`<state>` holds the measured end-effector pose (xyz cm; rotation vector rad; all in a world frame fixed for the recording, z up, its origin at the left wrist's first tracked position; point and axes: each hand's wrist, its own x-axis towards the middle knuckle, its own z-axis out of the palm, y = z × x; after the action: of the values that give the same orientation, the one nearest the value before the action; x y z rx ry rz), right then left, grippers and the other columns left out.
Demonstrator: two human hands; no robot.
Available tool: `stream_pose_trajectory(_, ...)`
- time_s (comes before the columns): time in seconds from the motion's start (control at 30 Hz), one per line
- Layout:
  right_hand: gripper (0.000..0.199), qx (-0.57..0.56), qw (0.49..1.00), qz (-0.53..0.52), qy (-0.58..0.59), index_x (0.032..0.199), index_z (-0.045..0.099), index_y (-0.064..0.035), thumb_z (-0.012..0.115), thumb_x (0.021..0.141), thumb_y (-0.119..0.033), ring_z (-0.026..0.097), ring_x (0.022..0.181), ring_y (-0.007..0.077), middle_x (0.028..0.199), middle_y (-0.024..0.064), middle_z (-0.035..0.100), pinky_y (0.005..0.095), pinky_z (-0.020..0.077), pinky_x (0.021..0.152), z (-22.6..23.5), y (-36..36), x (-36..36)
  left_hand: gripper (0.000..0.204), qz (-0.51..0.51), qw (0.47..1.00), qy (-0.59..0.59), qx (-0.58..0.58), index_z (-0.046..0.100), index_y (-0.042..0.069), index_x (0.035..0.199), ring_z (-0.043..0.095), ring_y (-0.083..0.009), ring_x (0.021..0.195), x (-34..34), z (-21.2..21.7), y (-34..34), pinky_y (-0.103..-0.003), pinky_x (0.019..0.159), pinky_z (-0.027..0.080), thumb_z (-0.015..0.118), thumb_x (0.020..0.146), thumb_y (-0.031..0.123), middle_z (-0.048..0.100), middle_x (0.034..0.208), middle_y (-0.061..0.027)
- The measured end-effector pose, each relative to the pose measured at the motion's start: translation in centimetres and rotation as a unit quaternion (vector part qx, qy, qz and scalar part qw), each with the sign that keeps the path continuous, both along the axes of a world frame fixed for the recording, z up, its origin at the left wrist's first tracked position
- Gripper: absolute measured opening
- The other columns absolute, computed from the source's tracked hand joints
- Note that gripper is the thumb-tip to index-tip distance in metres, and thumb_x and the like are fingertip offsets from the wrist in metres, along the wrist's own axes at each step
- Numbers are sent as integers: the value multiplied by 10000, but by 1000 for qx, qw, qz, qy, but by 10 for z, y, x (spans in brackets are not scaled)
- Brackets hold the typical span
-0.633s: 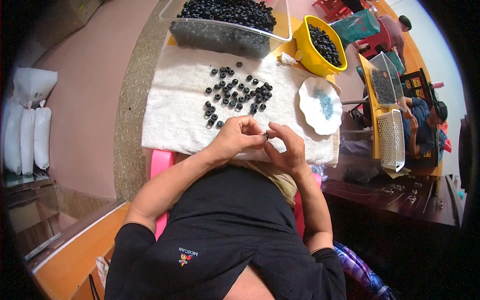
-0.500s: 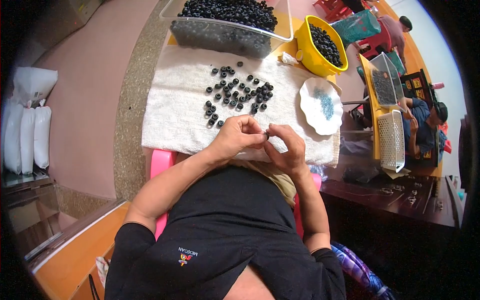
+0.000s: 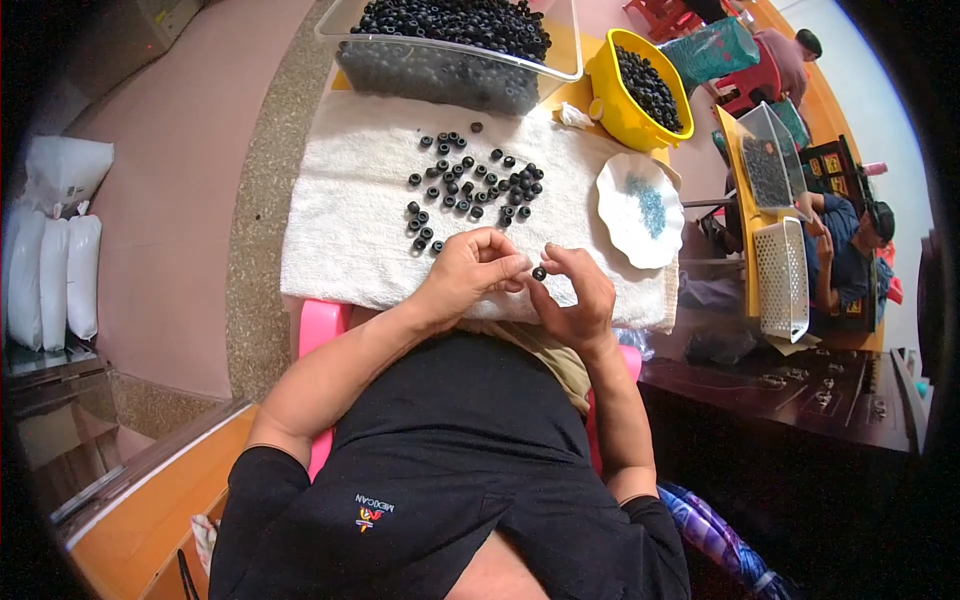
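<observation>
Over the near edge of the white towel (image 3: 345, 215), my two hands are close together. My right hand (image 3: 578, 298) pinches a small round black bead-like piece (image 3: 540, 273) between thumb and forefinger; its centre faces up. My left hand (image 3: 478, 270) is just left of it, thumb and fingertips pressed together; whatever they hold is too small to make out. Several similar black pieces with holes (image 3: 467, 190) lie scattered on the towel beyond my hands. To the right rests a scalloped white dish (image 3: 617, 222) with small pale-blue bits (image 3: 648, 205) in it.
A clear plastic bin (image 3: 455, 52) full of black pieces stands at the far edge. Beside it are a yellow basket (image 3: 620, 105) of black pieces and a crumpled white tissue (image 3: 574, 116). At right, another person (image 3: 845, 245) works near a white perforated basket (image 3: 784, 280).
My fingertips have drawn slightly apart. The black piece, mostly hidden between both hands before, now shows plainly in my right fingers.
</observation>
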<state>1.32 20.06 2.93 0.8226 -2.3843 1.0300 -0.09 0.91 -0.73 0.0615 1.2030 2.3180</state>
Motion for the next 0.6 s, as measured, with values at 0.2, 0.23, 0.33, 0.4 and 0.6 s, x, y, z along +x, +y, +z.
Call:
stream_pose_trajectory(0.2, 503, 2, 1000, 11, 4, 1120, 608, -2, 785, 654, 65, 685, 772, 254, 904, 143, 682, 332, 544, 671, 3, 3, -2, 125, 20, 1000, -4, 8, 610, 3, 995, 676, -130, 836, 1, -2, 2, -260, 775, 585, 667, 942, 101, 679, 957, -81)
stream_pose_trajectory(0.23, 502, 2, 1000, 16, 23, 1120, 609, -3, 783, 655, 69, 683, 774, 253, 908, 142, 682, 331, 544, 672, 4, 2, -3, 124, 24, 1000, -2, 10, 612, 2, 994, 676, -131, 836, 1, -2, 2, -262, 775, 586, 667, 942, 100, 680, 958, -82)
stream_pose_trajectory(0.33, 501, 4, 999, 5, 33, 1120, 608, -2, 778, 654, 78, 676, 772, 253, 915, 144, 681, 328, 541, 668, 5, 2, -4, 123, 22, 1000, -5, 8, 614, 0, 989, 676, -134, 838, 1, -1, 2, -267, 775, 586, 667, 941, 100, 681, 956, -85)
stream_pose_trajectory(0.4, 513, -1, 1000, 3, 30, 1144, 595, -13, 774, 670, 66, 659, 757, 259, 884, 140, 664, 342, 531, 650, 6, 0, -5, 124, 23, 1000, -4, 5, 615, -1, 990, 676, -135, 838, 0, -1, 2, -269, 774, 586, 668, 941, 100, 682, 954, -85)
stream_pose_trajectory(0.6, 515, -1, 1000, 14, 23, 1159, 595, -11, 770, 682, 67, 646, 751, 262, 868, 139, 652, 348, 525, 642, 2, 3, -6, 132, 25, 1000, -2, 3, 616, -6, 991, 675, -139, 837, 0, -1, 3, -273, 775, 584, 669, 941, 104, 683, 944, -87)
